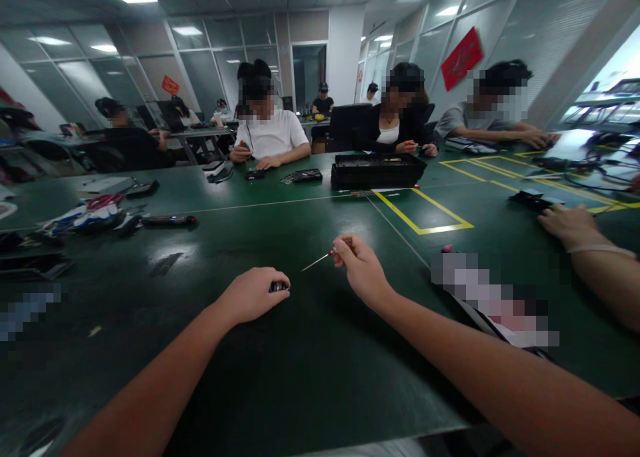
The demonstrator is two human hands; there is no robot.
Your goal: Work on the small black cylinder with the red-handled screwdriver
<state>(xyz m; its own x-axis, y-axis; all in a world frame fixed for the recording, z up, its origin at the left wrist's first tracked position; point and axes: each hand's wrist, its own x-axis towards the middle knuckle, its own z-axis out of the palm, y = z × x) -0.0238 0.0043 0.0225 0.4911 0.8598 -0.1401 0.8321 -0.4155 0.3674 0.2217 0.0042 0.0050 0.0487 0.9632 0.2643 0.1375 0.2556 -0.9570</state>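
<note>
My left hand (255, 294) rests low over the green table (280, 377), its fingers closed round a small dark object (279, 287) with a shiny edge. Most of that object is hidden by my fingers, so its kind cannot be made out. To the right, my right hand (357, 264) grips a screwdriver (316, 262) by its reddish handle. The thin metal shaft points left and slightly down toward my left hand. Its tip is apart from the dark object, with a short gap between them.
A black tray (377, 176) stands at the table's far side, near yellow tape (445, 230). At left lie gloves (95, 214) and a dark pen-like tool (169, 221). Another person's hand (570, 224) is at right, beside a blurred flat object (495, 304). Several people sit opposite.
</note>
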